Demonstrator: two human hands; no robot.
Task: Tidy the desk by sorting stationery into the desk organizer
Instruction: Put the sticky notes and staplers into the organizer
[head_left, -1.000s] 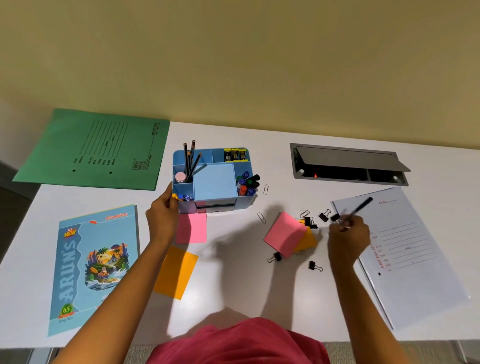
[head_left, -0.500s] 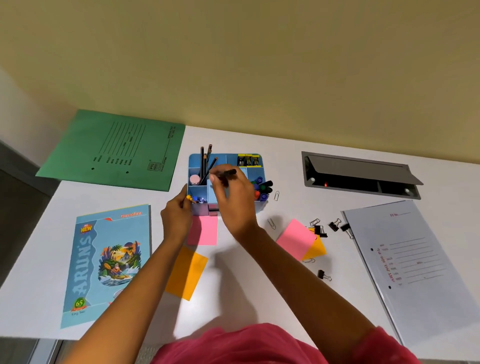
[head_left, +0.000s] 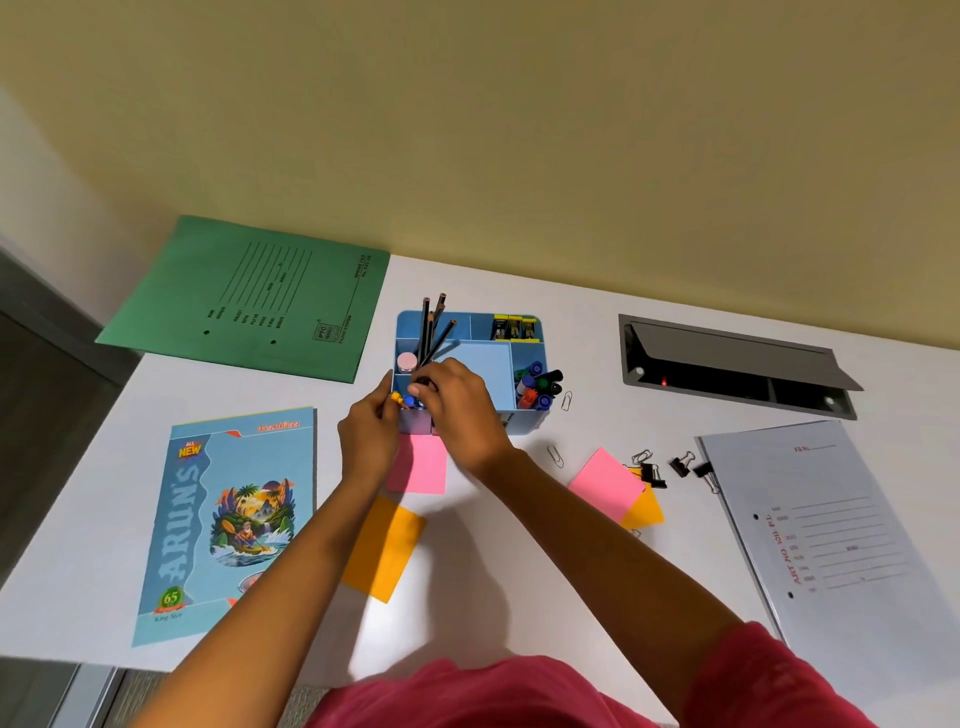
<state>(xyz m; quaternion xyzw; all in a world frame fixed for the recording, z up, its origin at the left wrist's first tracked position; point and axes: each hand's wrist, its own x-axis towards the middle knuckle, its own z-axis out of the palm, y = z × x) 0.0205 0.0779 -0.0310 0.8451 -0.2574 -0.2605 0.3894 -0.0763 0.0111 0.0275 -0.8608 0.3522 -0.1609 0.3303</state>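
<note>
The step in hand is dropping a pen into the blue desk organizer (head_left: 522, 422): the left hand (head_left: 369, 436) grips its front-left corner to steady it. The right hand (head_left: 462, 410), fingers curled, pinches what looks like a black pen (head_left: 422, 383) over the front-left compartment. Next it likely needs to let go, then reach right for the loose items. Counted: three upright pencils (head_left: 434, 327), two pink sticky notes (head_left: 605, 483), two orange sticky notes (head_left: 382, 548), two paper clips (head_left: 555, 456) and at least three binder clips (head_left: 680, 464).

Fingers curled, left hand (head_left: 368, 435) meets right hand (head_left: 464, 411).
</note>
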